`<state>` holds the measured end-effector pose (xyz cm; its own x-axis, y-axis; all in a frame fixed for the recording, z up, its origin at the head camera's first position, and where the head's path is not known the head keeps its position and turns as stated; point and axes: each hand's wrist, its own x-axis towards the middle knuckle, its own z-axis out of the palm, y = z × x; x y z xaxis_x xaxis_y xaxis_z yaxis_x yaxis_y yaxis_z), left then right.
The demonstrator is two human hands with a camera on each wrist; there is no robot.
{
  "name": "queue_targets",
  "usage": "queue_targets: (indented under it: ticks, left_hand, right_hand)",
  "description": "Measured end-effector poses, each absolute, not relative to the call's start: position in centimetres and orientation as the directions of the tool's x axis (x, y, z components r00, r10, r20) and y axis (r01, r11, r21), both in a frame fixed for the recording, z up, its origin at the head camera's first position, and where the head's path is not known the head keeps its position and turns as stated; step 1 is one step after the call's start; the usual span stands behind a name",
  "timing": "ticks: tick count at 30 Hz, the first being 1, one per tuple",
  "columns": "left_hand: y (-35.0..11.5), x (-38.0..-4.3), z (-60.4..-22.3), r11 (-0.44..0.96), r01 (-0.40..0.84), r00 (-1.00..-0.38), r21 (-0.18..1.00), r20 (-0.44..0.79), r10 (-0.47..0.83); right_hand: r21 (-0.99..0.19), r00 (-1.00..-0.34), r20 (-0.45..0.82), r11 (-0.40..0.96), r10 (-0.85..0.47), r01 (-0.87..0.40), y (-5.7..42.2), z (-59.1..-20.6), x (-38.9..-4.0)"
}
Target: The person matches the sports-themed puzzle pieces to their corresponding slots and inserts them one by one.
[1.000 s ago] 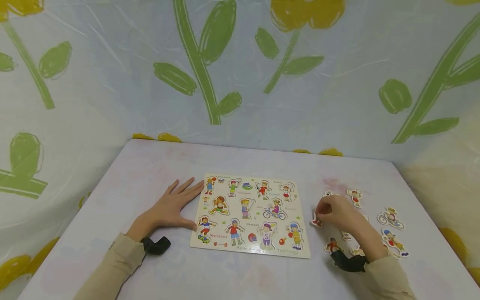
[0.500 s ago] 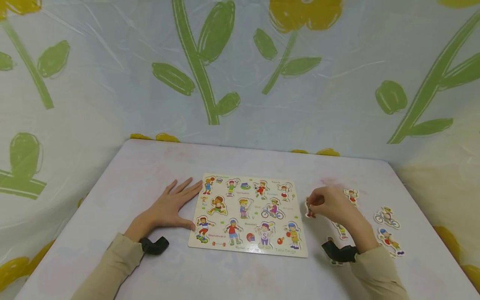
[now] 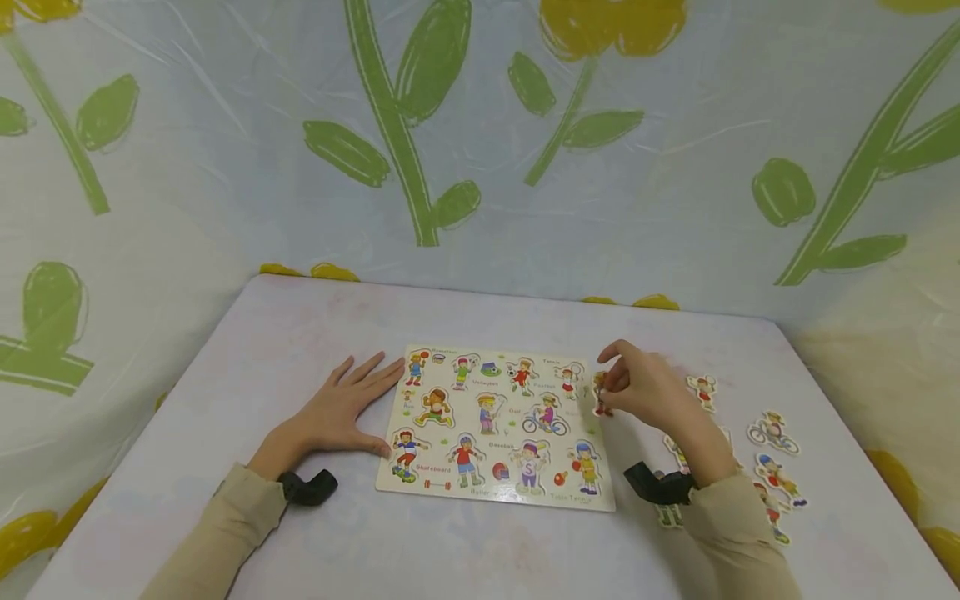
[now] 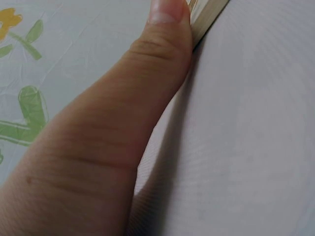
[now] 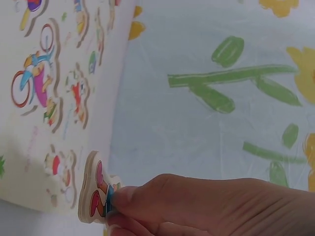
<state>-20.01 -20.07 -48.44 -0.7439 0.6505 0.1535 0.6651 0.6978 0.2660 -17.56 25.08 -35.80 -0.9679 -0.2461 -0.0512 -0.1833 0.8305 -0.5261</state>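
A wooden puzzle board [image 3: 468, 425] with printed sports figures lies on the table. My left hand [image 3: 337, 417] rests on the table at its left, fingers spread. The left thumb [image 4: 165, 34] touches the board's edge in the left wrist view. Off the board's right edge, my right hand [image 3: 652, 392] pinches a wooden puzzle piece [image 5: 101, 194] between thumb and fingers. Red shoes and some blue show on this piece; its other end is hidden by the fingers. In the head view the puzzle piece [image 3: 600, 395] is held above the table.
Several loose pieces lie right of the board, among them a cyclist piece [image 3: 774, 432], a tennis player piece [image 3: 703, 392] and a blue-capped figure piece [image 3: 780, 479]. Some are partly under the right forearm. A flower-patterned sheet [image 3: 675, 208] stands behind the table [image 3: 360, 550].
My right hand has moved left toward the board with the pinched piece, lifting it from among the loose pieces. My left hand has stayed at the board's left edge.
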Motion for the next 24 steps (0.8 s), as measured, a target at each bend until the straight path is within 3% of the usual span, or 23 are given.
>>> queue_targets:
  ticks: [24]
  left_hand:
    - [-19.9,-19.9,-48.1,0.699,0.659,-0.748,0.277,0.143,0.648]
  right_hand:
    - [-0.578,-0.924,0.033,0.747,-0.381,-0.329,19.2,-34.0,-20.5]
